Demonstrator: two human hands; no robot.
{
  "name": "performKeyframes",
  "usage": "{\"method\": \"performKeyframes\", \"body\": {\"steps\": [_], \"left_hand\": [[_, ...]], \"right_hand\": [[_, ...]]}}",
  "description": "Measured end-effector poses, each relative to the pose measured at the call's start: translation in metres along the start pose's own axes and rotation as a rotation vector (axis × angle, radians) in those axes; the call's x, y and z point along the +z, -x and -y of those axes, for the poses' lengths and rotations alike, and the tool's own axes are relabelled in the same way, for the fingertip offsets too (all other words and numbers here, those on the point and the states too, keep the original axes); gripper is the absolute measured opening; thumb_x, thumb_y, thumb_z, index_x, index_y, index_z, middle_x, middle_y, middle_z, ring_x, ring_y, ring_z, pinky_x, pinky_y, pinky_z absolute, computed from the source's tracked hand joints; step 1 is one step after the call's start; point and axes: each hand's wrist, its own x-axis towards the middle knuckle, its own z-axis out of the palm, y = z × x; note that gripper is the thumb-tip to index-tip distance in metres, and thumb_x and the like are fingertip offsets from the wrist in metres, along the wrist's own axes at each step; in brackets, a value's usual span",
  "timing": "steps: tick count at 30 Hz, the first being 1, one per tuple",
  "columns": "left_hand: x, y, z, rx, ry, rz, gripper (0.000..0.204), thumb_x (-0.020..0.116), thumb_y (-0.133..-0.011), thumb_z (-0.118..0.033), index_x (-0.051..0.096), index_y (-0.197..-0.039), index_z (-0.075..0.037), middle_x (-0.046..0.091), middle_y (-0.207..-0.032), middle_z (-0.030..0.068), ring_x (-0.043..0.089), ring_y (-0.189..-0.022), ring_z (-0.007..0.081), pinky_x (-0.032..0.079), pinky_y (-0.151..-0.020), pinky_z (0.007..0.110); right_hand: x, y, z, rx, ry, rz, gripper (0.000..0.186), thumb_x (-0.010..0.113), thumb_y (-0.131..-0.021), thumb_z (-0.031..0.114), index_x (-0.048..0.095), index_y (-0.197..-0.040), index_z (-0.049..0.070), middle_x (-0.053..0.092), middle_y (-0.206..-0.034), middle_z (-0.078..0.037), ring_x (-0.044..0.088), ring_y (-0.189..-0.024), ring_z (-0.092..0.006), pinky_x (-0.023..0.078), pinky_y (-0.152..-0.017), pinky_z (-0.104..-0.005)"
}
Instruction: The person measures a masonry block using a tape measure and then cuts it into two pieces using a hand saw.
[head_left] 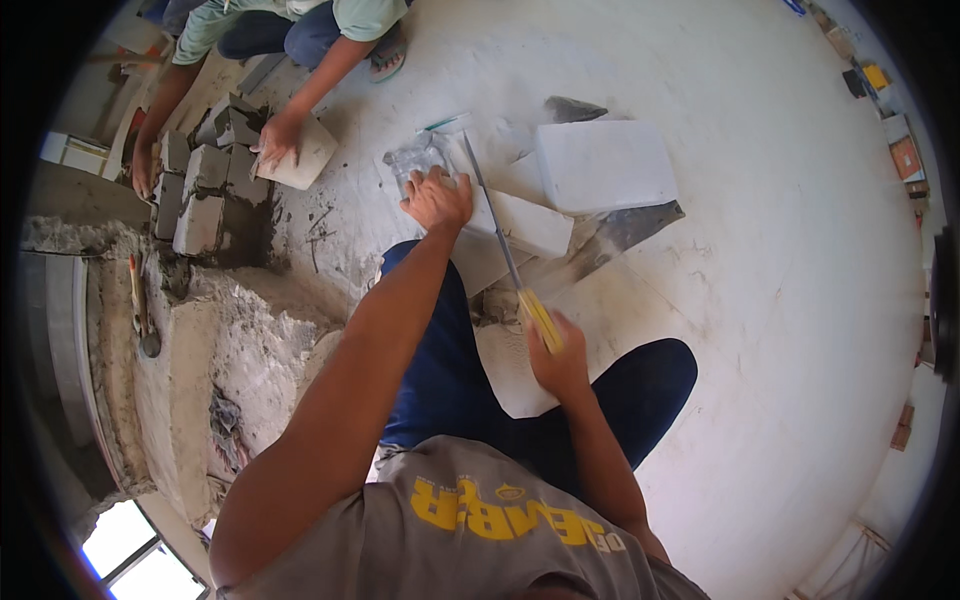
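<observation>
A hand saw with a long thin blade and a yellow handle is in my right hand, whose fingers wrap round the handle. Its blade slants away across a pale lightweight block, between my hands. On the left side of the blade, my left hand bears down on the block with bent fingers. A crumpled, clear plastic-looking piece lies just beyond that hand. How deep the blade sits in the block I cannot tell.
A larger white block lies right of the saw, near a dark flat scrap. At upper left, a co-worker's hands rest on mortared grey blocks and a loose white block. A long-handled tool lies on the left ledge.
</observation>
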Motion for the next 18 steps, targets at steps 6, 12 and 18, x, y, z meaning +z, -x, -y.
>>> {"method": "performKeyframes", "body": {"steps": [6,12,18], "left_hand": [[0.000,-0.007,0.002,-0.047,-0.012,-0.027,0.046,0.074,-0.084,-0.047,0.080,-0.116,-0.015,0.064,-0.135,0.0142,0.055,-0.135,0.0343,0.039,-0.108,0.054],[-0.008,-0.013,-0.012,-0.003,0.039,-0.029,0.044,0.075,-0.083,-0.045,0.081,-0.114,-0.014,0.065,-0.134,0.0150,0.054,-0.135,0.0353,0.039,-0.107,0.053],[0.001,-0.014,-0.007,-0.027,0.020,-0.024,0.041,0.073,-0.084,-0.048,0.081,-0.112,-0.018,0.066,-0.137,0.0139,0.055,-0.139,0.0339,0.039,-0.107,0.057]], "right_hand": [[0.017,-0.018,-0.003,-0.013,0.001,-0.008,0.023,0.070,-0.101,0.017,0.067,-0.107,-0.005,0.070,-0.086,-0.028,0.070,-0.087,-0.0504,0.055,-0.074,-0.0519],[-0.040,0.064,0.029,0.114,-0.026,0.022,0.030,0.070,-0.101,0.016,0.070,-0.124,-0.004,0.074,-0.096,-0.026,0.075,-0.090,-0.0456,0.059,-0.082,-0.0455],[0.020,-0.078,-0.005,0.001,0.044,-0.002,0.026,0.074,-0.099,0.019,0.066,-0.100,-0.006,0.068,-0.090,-0.031,0.066,-0.083,-0.0521,0.052,-0.073,-0.0508]]}}
